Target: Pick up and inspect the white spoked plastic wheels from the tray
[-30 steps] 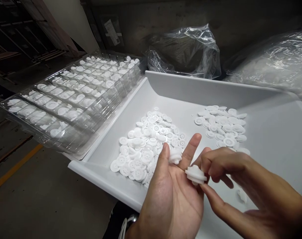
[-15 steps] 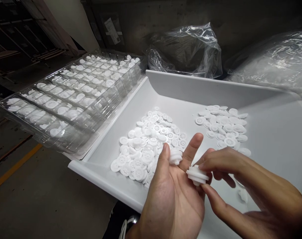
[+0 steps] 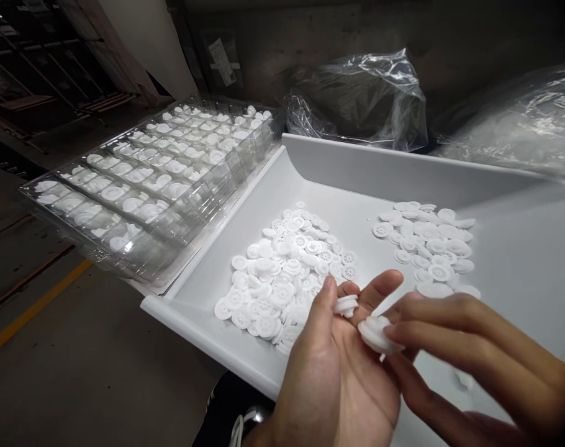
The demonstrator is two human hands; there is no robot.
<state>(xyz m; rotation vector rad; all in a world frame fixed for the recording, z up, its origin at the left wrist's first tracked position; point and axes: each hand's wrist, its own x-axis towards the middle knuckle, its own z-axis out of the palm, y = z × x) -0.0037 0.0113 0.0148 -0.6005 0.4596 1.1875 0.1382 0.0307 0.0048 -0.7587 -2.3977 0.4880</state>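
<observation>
My left hand (image 3: 341,379), palm up, pinches a small white plastic disc part (image 3: 346,305) between its thumb and fingers. Just above that palm, my right hand (image 3: 469,347) grips a larger round white plastic part (image 3: 378,335) with thumb and fingertips; it is tilted, and a thin white edge sticks up behind it. Both hands are over the front of a light grey tray (image 3: 394,158). Beyond my left hand lies a heap of white spoked plastic discs (image 3: 273,279). A second pile of white discs (image 3: 431,239) lies behind my right hand.
Left of the grey tray stands a clear plastic compartment tray (image 3: 171,233) with white parts in its cells. Behind are a crumpled clear plastic bag (image 3: 357,93) and another clear bag (image 3: 529,124). A yellow line (image 3: 40,307) runs along the floor at left.
The round part in my right hand has turned from edge-on to a tilted position, and my right fingers have shifted around it. The view has moved slightly left.
</observation>
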